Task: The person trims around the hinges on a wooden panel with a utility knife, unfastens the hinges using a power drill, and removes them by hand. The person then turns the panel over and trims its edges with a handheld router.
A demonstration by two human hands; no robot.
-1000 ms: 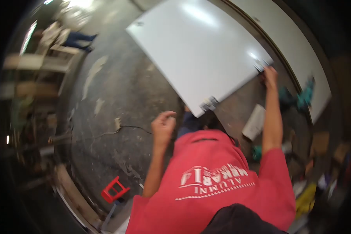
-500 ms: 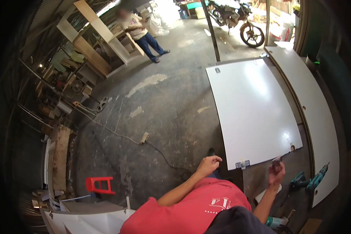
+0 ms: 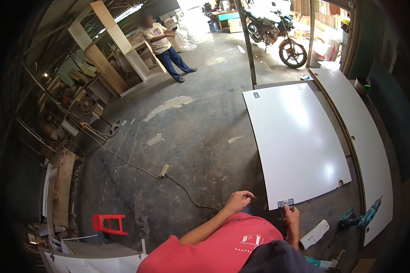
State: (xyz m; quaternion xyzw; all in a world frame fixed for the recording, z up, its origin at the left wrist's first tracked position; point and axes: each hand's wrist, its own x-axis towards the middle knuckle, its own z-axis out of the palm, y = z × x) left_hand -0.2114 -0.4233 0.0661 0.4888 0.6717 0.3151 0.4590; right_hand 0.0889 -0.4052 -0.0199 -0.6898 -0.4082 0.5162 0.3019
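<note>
My left hand (image 3: 237, 202) is closed near the front of my red shirt, with a small, unclear dark tip at its fingers. My right hand (image 3: 292, 219) has its fingers closed at the metal hinge (image 3: 285, 203) on the near left corner of a white panel (image 3: 300, 145). Whether a second piece is inside that hand is hidden. A round notch (image 3: 340, 183) shows at the panel's near right corner.
A long white board (image 3: 369, 159) lies at the right, with a teal drill (image 3: 370, 214) on it. A power strip (image 3: 164, 170) with its cable and a red stool (image 3: 109, 224) are on the left floor. A person (image 3: 168, 48) stands at the back near a motorcycle (image 3: 278, 36).
My right hand has moved left, from the panel's right corner to the left hinge. The metal piece seen in it earlier no longer shows separately. The view has swung and steadied.
</note>
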